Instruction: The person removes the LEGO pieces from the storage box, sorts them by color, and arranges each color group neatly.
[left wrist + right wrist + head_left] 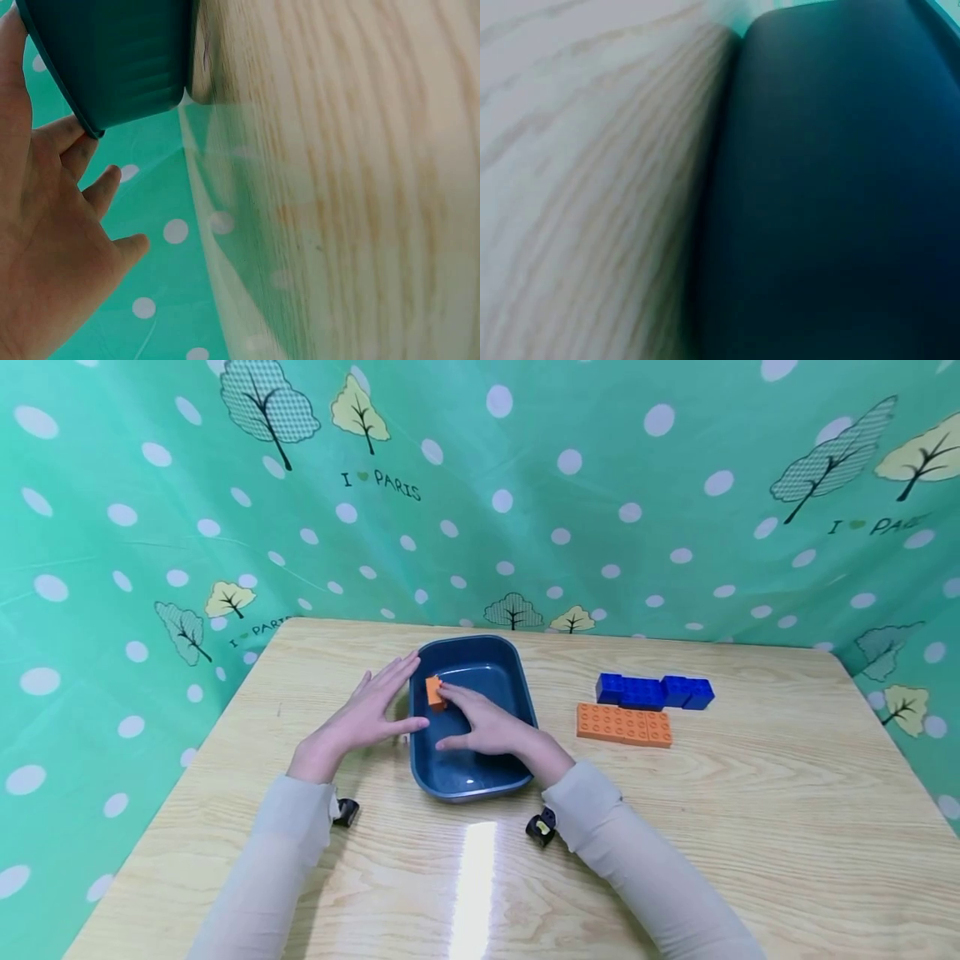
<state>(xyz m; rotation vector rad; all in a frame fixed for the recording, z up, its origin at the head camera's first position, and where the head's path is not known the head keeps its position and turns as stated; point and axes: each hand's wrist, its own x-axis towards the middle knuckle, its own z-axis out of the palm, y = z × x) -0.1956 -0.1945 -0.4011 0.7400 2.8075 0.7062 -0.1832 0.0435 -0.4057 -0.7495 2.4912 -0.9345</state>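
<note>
A dark blue plastic bin [472,785] stands on the table, with an orange toy brick [432,693] at the left side of its inside. My left hand [367,706] lies at the bin's left rim, its fingers spread and its thumb reaching over the edge. In the left wrist view, fingers of that left hand [67,210] touch the rim from outside. My right hand [487,722] reaches into the bin over the right side. Its fingertips are at the orange brick, with the thumb held apart from it. The right wrist view shows only the bin's outer wall [840,187] and tabletop.
Right of the bin lie a row of joined blue bricks [641,693] and, in front of it, a row of joined orange bricks [622,725]. A green dotted curtain [450,552] hangs behind the wooden table [750,827]. Black wrist cameras [542,828] hang below both wrists.
</note>
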